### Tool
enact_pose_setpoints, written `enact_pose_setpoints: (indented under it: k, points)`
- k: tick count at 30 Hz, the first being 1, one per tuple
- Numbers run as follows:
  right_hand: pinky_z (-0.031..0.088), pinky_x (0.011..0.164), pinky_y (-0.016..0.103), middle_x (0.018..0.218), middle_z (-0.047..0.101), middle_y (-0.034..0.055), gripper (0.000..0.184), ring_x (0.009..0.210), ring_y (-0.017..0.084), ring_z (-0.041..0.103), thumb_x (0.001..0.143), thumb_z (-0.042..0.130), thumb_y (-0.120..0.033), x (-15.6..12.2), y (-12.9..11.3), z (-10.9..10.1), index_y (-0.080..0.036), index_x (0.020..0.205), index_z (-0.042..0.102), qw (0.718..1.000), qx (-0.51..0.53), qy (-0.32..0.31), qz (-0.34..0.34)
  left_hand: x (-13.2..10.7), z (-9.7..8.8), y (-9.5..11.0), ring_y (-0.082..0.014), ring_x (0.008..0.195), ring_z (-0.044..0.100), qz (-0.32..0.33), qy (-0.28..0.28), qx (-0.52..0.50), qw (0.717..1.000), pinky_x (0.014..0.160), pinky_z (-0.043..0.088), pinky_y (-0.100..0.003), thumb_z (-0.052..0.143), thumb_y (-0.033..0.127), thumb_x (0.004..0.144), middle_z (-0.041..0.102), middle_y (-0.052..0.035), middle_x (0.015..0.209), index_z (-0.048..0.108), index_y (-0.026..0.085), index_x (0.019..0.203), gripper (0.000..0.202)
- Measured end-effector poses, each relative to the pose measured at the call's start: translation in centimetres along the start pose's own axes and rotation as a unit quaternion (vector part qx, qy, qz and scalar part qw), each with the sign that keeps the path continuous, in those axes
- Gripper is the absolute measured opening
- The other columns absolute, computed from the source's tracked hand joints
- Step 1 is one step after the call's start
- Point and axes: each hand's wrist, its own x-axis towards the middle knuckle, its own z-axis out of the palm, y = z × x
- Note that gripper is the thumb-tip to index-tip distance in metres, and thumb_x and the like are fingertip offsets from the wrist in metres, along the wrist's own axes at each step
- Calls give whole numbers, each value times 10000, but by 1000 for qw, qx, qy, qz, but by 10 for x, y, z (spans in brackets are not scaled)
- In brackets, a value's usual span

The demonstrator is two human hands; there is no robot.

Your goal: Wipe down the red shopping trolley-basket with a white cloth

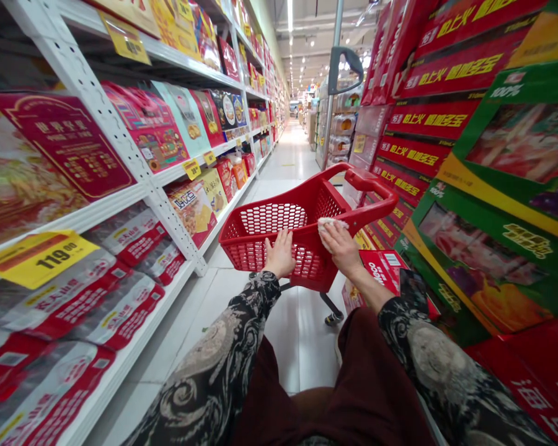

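Observation:
A red plastic shopping cart (279, 210) stands sideways in front of me, its handle (376, 195) on the right. My left hand (279, 253) rests on the near rim of the basket, with its fingers stretched out. Pressed against the cart's side near the handle is a white cloth (331, 224), under the fingers of my right hand (341, 246). Part of the cloth is hidden by that hand. Below the basket, a dark leg with a caster wheel (333, 318) reaches the floor.
White shelves (149, 192) with boxed goods and bottle packs run along the left. Stacked red cartons (423, 118) and green cartons (483, 229) line the right side. A metal pole with a grey handle (345, 69) stands beyond the cart. The tiled aisle (291, 145) stretches ahead.

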Motion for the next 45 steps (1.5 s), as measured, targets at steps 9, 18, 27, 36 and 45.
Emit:
enact_pose_setpoints:
  k: [9,18,27,36,45]
  points:
    - [454,1003,429,1242,600,89,361,1274,216,440,915,379,-104,-48,-20,15,-189,1187,601,991,32,-103,-77,-8,2,-19,-215,1412,137,41,2,-4,999,1124,108,-562,440,158,722,165,-100,1531,185,125,1431,754]
    - [363,1086,394,1278,574,75,297,1313,204,384,931,443,-189,8,-45,29,-180,1184,599,998,43,3,-45,-13,2,-34,-225,1415,115,-17,-14,5,1000,1111,132,-585,453,151,716,138,-96,1536,183,126,1430,763]
    - [453,988,436,1214,619,97,298,1252,244,466,894,496,-146,-64,-56,61,-185,1167,610,981,51,-145,-115,-26,7,-53,-229,1408,150,-15,13,53,998,1118,140,-570,425,154,730,171,-88,1530,212,123,1429,731]
    - [302,1118,418,1323,534,75,337,1350,208,316,936,436,-195,32,-83,45,-183,1255,543,995,73,-23,-64,-27,6,-66,-223,1404,171,-44,15,46,998,1108,163,-587,441,147,712,188,-87,1524,229,124,1423,742]
    - [423,1011,462,1228,609,100,284,1260,234,458,901,486,-156,-37,-102,85,-200,1146,623,974,77,-179,-113,-34,-1,-75,-231,1405,163,2,-9,36,999,1106,153,-590,460,133,705,180,-76,1529,219,156,1427,762]
